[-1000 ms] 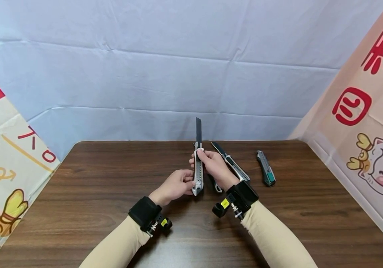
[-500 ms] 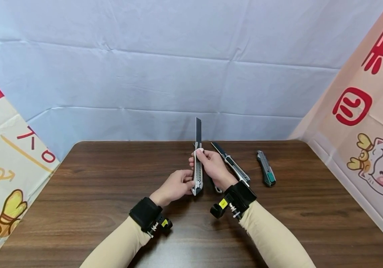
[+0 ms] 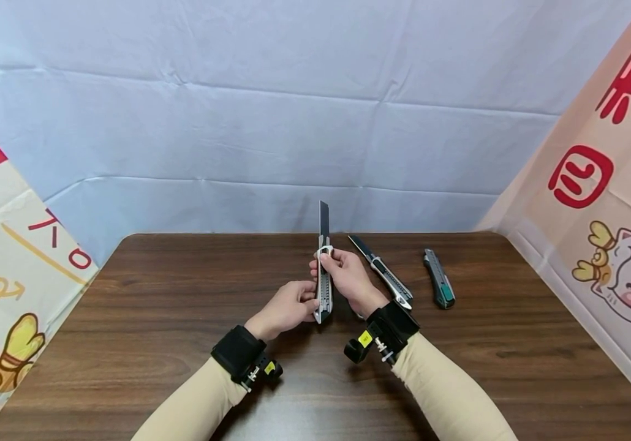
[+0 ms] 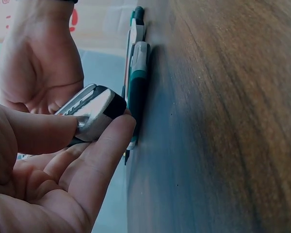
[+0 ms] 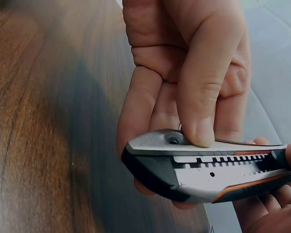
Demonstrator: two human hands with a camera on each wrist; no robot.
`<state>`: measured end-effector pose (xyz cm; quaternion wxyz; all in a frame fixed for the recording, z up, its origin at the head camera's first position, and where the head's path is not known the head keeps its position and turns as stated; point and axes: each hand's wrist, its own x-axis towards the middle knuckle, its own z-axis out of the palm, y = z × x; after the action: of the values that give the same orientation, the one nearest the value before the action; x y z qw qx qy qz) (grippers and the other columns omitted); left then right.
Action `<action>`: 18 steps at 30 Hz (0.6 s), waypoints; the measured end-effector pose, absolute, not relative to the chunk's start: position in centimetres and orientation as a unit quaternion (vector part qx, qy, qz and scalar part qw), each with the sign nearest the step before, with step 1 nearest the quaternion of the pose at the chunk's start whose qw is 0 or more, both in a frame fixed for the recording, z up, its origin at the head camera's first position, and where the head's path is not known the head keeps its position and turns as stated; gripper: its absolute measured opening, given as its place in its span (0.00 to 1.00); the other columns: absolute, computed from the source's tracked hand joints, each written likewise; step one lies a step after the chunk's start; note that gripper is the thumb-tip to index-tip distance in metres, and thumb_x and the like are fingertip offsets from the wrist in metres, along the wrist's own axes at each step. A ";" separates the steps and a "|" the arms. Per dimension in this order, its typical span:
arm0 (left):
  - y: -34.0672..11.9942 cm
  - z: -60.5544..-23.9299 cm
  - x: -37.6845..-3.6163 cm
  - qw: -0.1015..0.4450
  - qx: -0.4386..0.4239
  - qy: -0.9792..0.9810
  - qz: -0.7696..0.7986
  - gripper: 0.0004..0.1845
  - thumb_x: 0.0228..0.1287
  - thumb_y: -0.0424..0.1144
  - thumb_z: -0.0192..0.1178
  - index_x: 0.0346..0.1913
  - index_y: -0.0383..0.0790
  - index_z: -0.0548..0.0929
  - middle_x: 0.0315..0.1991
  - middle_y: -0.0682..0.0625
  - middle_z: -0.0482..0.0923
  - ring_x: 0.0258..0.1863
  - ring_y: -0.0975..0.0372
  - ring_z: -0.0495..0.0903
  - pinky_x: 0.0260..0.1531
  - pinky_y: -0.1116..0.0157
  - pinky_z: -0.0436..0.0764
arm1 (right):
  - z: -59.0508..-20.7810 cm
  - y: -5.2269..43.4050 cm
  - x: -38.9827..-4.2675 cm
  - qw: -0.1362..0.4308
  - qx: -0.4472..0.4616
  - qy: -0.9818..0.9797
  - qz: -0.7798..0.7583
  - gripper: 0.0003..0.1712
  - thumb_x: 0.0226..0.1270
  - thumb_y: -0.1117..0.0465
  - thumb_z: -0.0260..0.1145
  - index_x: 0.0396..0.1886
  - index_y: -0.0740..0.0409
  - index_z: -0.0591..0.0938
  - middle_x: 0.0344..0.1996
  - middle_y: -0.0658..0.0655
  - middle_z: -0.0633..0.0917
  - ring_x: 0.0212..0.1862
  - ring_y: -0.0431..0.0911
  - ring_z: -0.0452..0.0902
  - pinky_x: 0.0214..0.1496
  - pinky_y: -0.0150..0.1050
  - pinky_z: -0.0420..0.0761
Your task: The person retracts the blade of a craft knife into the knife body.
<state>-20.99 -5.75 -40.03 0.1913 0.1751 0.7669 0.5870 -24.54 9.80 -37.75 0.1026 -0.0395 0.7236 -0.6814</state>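
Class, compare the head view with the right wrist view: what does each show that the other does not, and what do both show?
Only the head view shows the held utility knife's extended blade, two more knives lying on the table, a silver knife and a green-ended knife, and the blue backdrop. Only the right wrist view shows the notched slider track and orange trim up close. Both show the utility knife, the left hand, the right hand and the wooden table.

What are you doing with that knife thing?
A person holds a silver utility knife upright over the wooden table, blade out and pointing up. The left hand pinches its bottom end; the right hand grips higher up. Two more utility knives lie on the table nearby.
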 end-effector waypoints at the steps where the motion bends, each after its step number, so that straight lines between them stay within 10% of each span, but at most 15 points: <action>1: -5.7 -40.0 -21.0 0.192 0.175 0.767 0.586 0.18 0.73 0.27 0.47 0.62 0.26 0.71 0.53 0.34 0.81 0.53 0.53 0.81 0.48 0.58 0.86 | -37.8 9.8 -24.6 0.102 -0.039 0.724 -0.682 0.19 0.78 0.61 0.51 0.59 0.69 0.74 0.51 0.70 0.82 0.41 0.40 0.84 0.53 0.38 0.84; 18: -5.7 -39.7 -21.0 0.191 0.171 0.774 0.579 0.18 0.72 0.26 0.47 0.62 0.25 0.71 0.52 0.34 0.81 0.53 0.51 0.82 0.47 0.58 0.86 | -37.9 10.1 -24.7 0.108 -0.048 0.725 -0.679 0.16 0.77 0.64 0.51 0.59 0.67 0.74 0.51 0.67 0.83 0.42 0.40 0.84 0.56 0.37 0.82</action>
<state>-20.98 -5.70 -39.75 0.1905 0.1711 0.7738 0.5793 -24.72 10.08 -37.86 0.1083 -0.0482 0.7245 -0.6790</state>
